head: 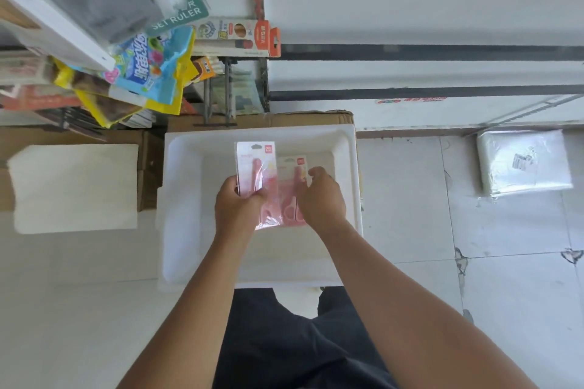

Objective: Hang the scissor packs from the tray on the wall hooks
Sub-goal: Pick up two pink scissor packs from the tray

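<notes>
My left hand pinches one pink plastic-sleeved scissor pack above the white foam tray; at three o'clock my right hand curls onto the second pink pack lying inside. Neither hangs yet, and I can't pick out the hooks.

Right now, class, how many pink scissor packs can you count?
2: one pack held up in the left hand; a second pack lying in the white tray under the right hand. More may be hidden beneath.
</notes>
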Available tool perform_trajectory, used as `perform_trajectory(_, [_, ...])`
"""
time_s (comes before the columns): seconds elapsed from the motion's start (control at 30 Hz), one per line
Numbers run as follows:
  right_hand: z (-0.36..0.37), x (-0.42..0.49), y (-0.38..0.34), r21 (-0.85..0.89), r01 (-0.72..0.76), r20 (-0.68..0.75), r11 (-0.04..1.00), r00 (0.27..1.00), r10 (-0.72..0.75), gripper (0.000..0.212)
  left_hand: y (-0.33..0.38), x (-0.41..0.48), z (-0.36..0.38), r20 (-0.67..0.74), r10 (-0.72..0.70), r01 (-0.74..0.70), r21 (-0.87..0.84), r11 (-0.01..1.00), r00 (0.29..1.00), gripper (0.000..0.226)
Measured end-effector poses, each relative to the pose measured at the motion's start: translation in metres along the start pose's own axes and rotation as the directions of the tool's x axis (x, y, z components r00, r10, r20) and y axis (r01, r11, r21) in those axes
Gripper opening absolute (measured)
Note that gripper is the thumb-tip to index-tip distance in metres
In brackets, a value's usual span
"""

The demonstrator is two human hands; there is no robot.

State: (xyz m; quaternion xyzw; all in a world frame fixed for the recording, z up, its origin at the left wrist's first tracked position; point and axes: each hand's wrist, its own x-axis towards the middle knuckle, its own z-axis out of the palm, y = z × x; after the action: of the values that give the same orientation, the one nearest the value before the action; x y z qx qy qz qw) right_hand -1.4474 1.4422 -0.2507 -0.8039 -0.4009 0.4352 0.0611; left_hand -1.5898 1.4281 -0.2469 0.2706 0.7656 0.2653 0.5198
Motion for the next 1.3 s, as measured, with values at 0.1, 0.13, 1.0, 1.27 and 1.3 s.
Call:
perform_trajectory(0.1, [0.027, 0.009, 0.013, -0.210, -0.065, 0.040, 0.975, 0.996, 0.075, 0.055, 0.006, 0.000, -0.020, -0.019, -0.015, 0.014, -0.027, 1.000, 1.000, 0.025])
perform_trajectory(0.13, [0.035, 0.010, 0.018, -0.283, -0.075, 0.041, 0.956, 0.995, 0.090, 0.067, 0.007, 0.001, -0.025, -0.026, -0.018, 0.018, -0.028, 0.999, 0.999, 0.025])
perform_trajectory(1.0, [0.022, -0.024, 0.011, 0.516, -0.126, 0.022, 0.847, 0.991, 0.135, 0.023, 0.020, -0.037, -0.069, 0.058, -0.007, 0.013, -0.106, 0.994, 0.998, 0.029])
perform_trajectory(1.27, [-0.031, -0.079, -0.021, 0.677, 0.129, -0.116, 0.725, 0.991, -0.069, 0.030, 0.062, -0.075, -0.091, 0.114, 0.176, -0.146, -0.232, 0.962, 0.978, 0.024])
perform_trajectory(1.3, [-0.039, -0.086, -0.026, 0.682, 0.165, -0.152, 0.712, 0.985, -0.082, 0.029, 0.070, -0.080, -0.093, 0.116, 0.202, -0.166, -0.258, 0.952, 0.973, 0.024])
